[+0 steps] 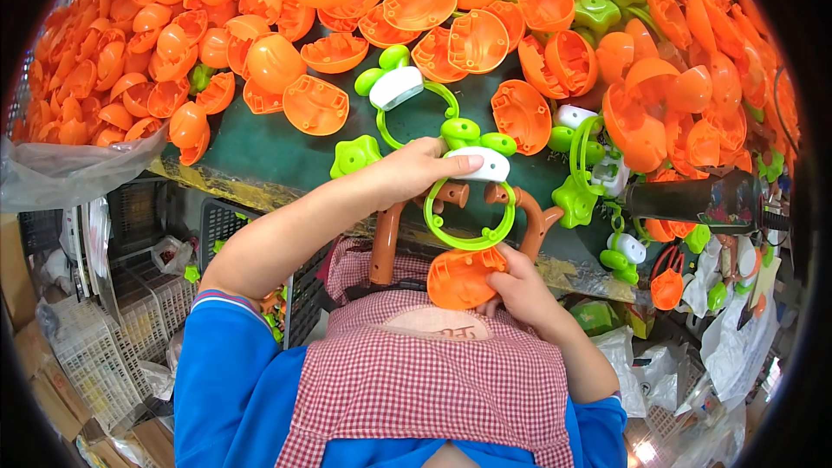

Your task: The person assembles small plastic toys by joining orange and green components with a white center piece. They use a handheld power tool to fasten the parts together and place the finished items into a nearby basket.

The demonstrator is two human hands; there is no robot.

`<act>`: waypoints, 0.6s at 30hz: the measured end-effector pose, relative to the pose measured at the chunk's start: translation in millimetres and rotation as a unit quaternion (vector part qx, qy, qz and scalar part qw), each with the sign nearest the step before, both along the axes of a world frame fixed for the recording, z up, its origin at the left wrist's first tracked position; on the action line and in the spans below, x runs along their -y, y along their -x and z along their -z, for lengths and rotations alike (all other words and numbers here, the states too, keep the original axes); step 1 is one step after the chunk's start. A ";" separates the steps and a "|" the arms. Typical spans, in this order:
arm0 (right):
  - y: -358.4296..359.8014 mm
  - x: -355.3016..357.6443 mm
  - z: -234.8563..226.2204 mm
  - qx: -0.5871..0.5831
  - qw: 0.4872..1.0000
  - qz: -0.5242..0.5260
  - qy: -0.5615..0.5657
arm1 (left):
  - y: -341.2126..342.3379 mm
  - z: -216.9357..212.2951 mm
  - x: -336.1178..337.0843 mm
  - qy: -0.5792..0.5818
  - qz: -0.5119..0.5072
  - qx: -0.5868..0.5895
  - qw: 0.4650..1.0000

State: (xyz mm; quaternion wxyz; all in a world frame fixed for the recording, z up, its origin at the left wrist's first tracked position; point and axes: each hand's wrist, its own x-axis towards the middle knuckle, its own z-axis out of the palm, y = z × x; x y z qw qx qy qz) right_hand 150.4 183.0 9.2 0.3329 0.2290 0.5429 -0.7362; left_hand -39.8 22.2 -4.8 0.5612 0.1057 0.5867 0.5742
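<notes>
Green ring (472, 243): hanging upright over the middle of the worktop's (269, 152) near edge, a white block (491, 166) and green knobs (475, 134) sitting at its top.
Left hand (414, 172): pinching the white block, its thumb lying across the face.
Right hand (523, 290): pinching an orange shell (459, 282) by its right side, just below the ring; whether shell and ring are touching, I cannot tell.
Brown forked pieces (387, 243): jutting past the near edge, either side of the ring.
Second ring (382, 128): lying beyond the left hand, farther from the near edge.
Star knob (355, 156): resting near the left forearm.
Loose shells (130, 78): filling the far left corner.
</notes>
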 end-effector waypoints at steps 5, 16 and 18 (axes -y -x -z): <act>7.4 7.7 -4.5 0.062 0.997 0.046 -0.031 | -3.2 13.4 7.6 0.040 0.021 -0.229 0.972; -4.4 -4.9 1.2 -0.008 0.990 0.062 -0.125 | -16.4 -0.5 13.8 0.213 0.166 -0.478 0.836; -11.0 -11.9 4.5 -0.039 0.984 0.140 -0.099 | -10.7 5.7 18.3 0.169 0.139 -0.394 0.892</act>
